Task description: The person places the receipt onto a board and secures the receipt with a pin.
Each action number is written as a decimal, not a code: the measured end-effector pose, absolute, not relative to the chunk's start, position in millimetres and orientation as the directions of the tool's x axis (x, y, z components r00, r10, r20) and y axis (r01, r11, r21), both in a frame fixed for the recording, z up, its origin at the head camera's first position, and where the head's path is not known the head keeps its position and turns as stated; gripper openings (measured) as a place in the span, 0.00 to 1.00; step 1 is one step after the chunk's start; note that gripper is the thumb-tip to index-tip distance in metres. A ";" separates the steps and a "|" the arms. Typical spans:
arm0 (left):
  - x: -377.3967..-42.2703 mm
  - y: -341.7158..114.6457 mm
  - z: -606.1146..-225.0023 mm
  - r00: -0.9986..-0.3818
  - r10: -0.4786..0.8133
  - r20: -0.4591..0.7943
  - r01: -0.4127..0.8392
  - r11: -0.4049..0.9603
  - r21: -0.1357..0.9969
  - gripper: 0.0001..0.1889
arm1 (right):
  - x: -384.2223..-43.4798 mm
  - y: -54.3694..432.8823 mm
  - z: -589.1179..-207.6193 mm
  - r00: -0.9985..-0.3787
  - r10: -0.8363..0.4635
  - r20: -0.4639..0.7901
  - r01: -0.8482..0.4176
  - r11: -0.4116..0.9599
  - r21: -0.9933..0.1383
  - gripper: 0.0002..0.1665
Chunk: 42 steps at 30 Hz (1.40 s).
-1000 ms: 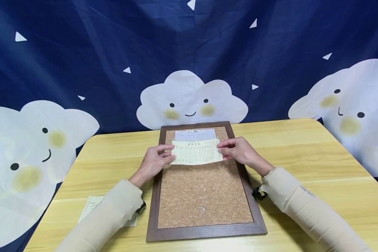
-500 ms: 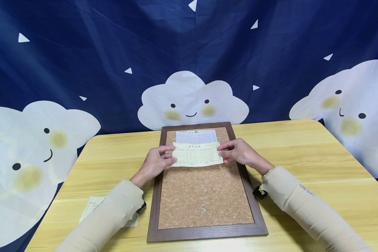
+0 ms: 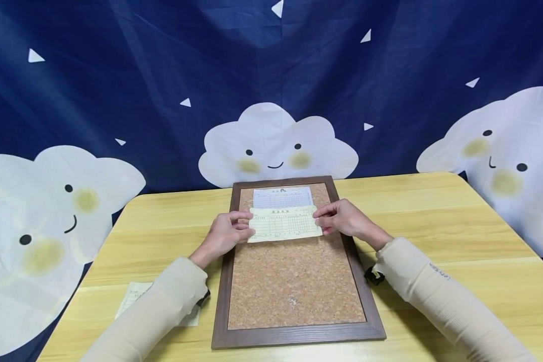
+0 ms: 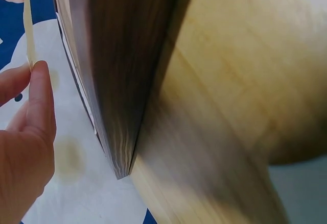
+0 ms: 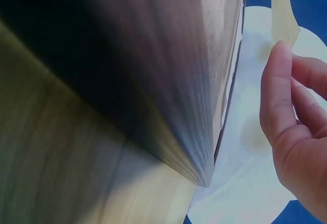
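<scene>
A pale yellow printed form (image 3: 284,224) is stretched between both hands above a framed cork board (image 3: 294,286). My left hand (image 3: 225,233) pinches its left edge between thumb and fingers, and my right hand (image 3: 347,219) pinches the right edge. Both wrist views show the sheet held off the cork, with a gap to the frame; the left wrist view catches the thumb and fingertips on the yellow form (image 4: 29,25). Just beyond it, a bluish-white form (image 3: 283,196) lies at the top of the board, with a small dark clip-like thing (image 3: 282,190) at its upper edge.
Another pale form (image 3: 133,296) lies on the wooden table (image 3: 439,226) at the left, partly covered by my left sleeve (image 3: 156,306). A dark blue curtain (image 3: 271,60) with cloud faces hangs behind the table. The brown frame (image 3: 298,336) borders the cork.
The yellow form has moved slightly down the board, and more of the bluish-white form shows above it. Both hands keep their pinch on its edges.
</scene>
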State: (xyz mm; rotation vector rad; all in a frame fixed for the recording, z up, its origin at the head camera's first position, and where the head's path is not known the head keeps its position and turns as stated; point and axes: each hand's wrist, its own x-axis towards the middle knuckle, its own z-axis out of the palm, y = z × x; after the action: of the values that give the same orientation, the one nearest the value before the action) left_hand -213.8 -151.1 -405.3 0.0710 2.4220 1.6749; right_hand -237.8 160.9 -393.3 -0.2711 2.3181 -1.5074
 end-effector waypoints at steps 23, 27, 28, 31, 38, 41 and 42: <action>-223.7 -152.1 -406.8 -0.976 0.200 -0.085 0.052 0.595 0.802 0.18 | -241.9 157.3 -398.6 -0.901 -0.376 -0.214 -0.026 0.541 -0.841 0.11; -224.2 -151.9 -408.4 -0.975 0.203 -0.094 0.051 0.610 0.791 0.18 | -242.4 156.7 -397.9 -0.901 -0.372 -0.224 -0.026 0.561 -0.827 0.11; -224.3 -152.0 -408.7 -0.974 0.205 -0.095 0.052 0.613 0.788 0.18 | -242.5 156.5 -397.9 -0.901 -0.371 -0.225 -0.026 0.564 -0.825 0.11; -224.3 -151.9 -409.2 -0.971 0.214 -0.102 0.054 0.618 0.785 0.18 | -243.2 156.2 -399.0 -0.899 -0.374 -0.228 -0.027 0.567 -0.823 0.11; -224.1 -150.7 -410.9 -0.969 0.228 -0.097 0.073 0.638 0.767 0.18 | -244.2 156.2 -401.7 -0.892 -0.380 -0.245 -0.021 0.577 -0.817 0.11; -224.6 -150.6 -411.9 -0.969 0.227 -0.098 0.078 0.658 0.749 0.18 | -244.6 156.1 -402.6 -0.890 -0.384 -0.246 -0.022 0.575 -0.818 0.11; -224.9 -150.6 -412.0 -0.969 0.227 -0.100 0.079 0.665 0.743 0.18 | -244.8 156.0 -402.9 -0.890 -0.385 -0.245 -0.024 0.575 -0.818 0.11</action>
State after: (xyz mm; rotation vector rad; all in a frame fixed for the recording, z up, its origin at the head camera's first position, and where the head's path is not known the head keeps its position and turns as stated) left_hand -224.9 -150.6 -412.0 0.2504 2.6951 1.1895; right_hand -244.8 156.0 -402.9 -0.3308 2.4114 -1.2434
